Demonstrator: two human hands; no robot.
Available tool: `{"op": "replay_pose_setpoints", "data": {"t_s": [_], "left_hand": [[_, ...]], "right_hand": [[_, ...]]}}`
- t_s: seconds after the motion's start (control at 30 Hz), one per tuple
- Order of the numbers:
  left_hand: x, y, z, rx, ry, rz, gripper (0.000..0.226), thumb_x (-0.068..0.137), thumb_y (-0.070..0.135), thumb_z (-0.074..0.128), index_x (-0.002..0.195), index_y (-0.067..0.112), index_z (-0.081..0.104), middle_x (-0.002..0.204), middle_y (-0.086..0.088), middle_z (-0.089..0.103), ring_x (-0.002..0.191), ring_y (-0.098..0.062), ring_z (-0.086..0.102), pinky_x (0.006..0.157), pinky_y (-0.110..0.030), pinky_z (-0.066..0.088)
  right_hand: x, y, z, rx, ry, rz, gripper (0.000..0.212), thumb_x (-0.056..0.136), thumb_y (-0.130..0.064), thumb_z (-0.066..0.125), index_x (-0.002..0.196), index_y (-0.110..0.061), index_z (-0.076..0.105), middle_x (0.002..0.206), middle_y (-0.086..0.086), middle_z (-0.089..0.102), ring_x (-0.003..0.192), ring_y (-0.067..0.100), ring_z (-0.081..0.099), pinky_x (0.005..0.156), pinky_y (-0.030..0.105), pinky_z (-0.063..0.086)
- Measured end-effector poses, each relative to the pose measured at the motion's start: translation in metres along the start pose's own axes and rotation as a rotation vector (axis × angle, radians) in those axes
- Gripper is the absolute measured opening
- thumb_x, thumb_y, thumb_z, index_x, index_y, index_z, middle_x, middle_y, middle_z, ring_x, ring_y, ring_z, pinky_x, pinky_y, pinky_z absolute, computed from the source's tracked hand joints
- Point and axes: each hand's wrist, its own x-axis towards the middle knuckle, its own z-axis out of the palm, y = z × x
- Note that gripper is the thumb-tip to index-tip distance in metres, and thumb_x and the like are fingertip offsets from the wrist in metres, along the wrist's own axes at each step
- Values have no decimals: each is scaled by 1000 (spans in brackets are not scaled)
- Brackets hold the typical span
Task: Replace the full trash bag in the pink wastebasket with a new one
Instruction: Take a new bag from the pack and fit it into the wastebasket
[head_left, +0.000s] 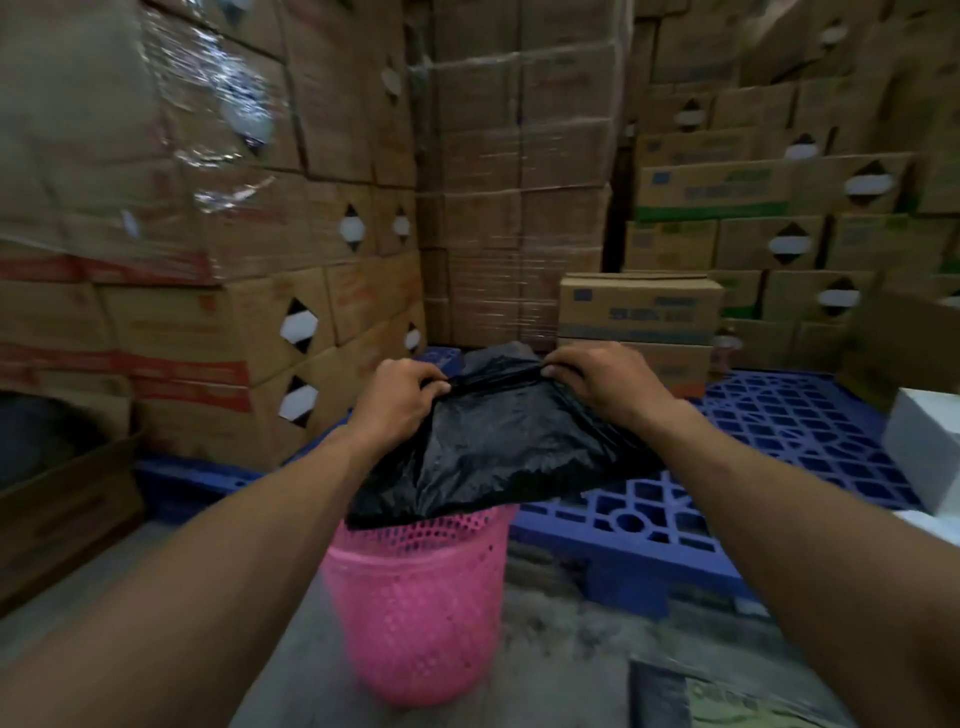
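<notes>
The pink wastebasket (415, 603) stands upright on the floor beside a blue pallet (727, 467), and above its rim the black trash bag (498, 441) lies stretched away from the viewer, its far edge pinched by the left hand (400, 397) and right hand (602, 382), before stacked cartons (519, 208).

Above the basket: the black trash bag (498, 441) covers the mouth of the pink wastebasket (415, 597), so nothing can pass straight down.
Left: stacked cardboard boxes (218, 353) stand near the basket, leaving a narrow gap.
Right and behind: the blue pallet (727, 467) sits just beside the basket; its near deck is bare.
Front: open concrete floor (561, 649) allows approach.
</notes>
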Motion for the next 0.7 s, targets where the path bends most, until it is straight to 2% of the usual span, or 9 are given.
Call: {"op": "replay_pose_setpoints", "data": {"t_s": [0.13, 0.23, 0.3, 0.47, 0.53, 0.57, 0.6, 0.7], "left_hand": [[-3, -28, -3, 30, 35, -194, 24, 98, 19, 59, 92, 6, 77, 87, -10, 74, 83, -28, 66, 72, -37, 53], [-4, -52, 9, 5, 123, -316, 28, 100, 19, 55, 81, 8, 73, 80, -10, 69, 72, -26, 58, 63, -35, 43], [-2, -72, 18, -98, 190, -418, 27, 100, 14, 53, 76, 13, 66, 80, -8, 66, 68, -21, 50, 64, -33, 38], [10, -122, 34, -474, 139, -672, 20, 99, 17, 59, 95, 5, 75, 89, -14, 69, 71, -26, 54, 67, -38, 46], [12, -142, 38, -530, 5, -728, 21, 98, 21, 62, 102, 3, 74, 91, -15, 68, 63, -24, 52, 63, -34, 43], [14, -152, 40, -503, -110, -706, 23, 97, 21, 63, 106, 2, 72, 90, -14, 67, 62, -23, 51, 64, -33, 42], [16, -160, 42, -411, -262, -625, 26, 95, 21, 64, 112, 2, 70, 92, -14, 66, 66, -24, 55, 66, -33, 43], [25, -170, 38, 22, -669, -311, 45, 87, 34, 73, 122, 7, 63, 117, -14, 66, 100, -30, 64, 87, -40, 53]], "right_hand": [[20, -46, 35, 113, 37, 31, 27, 101, -41, 52, 112, -27, 72, 114, -1, 72, 106, 25, 64, 80, 39, 52], [31, -75, 68, 116, 5, 58, 27, 102, -40, 51, 109, -25, 72, 110, 0, 72, 102, 25, 65, 79, 42, 54], [38, -91, 89, 118, -23, 118, 28, 102, -39, 51, 108, -22, 72, 107, 1, 73, 99, 25, 65, 80, 45, 55], [42, -124, 142, 328, -39, 392, 30, 103, -33, 54, 118, -15, 73, 107, 5, 75, 96, 24, 67, 86, 44, 54], [40, -130, 159, 356, -198, 491, 32, 104, -33, 50, 125, -15, 69, 104, 8, 74, 90, 26, 67, 78, 44, 56], [39, -132, 164, 340, -307, 517, 32, 104, -30, 49, 128, -17, 65, 103, 11, 73, 88, 29, 67, 72, 44, 55], [39, -132, 166, 300, -415, 516, 33, 103, -27, 48, 131, -19, 62, 106, 15, 71, 90, 33, 67, 73, 47, 55], [49, -129, 153, 39, -655, 405, 50, 93, -25, 48, 143, -18, 49, 128, 20, 60, 111, 38, 60, 87, 45, 54]]}}
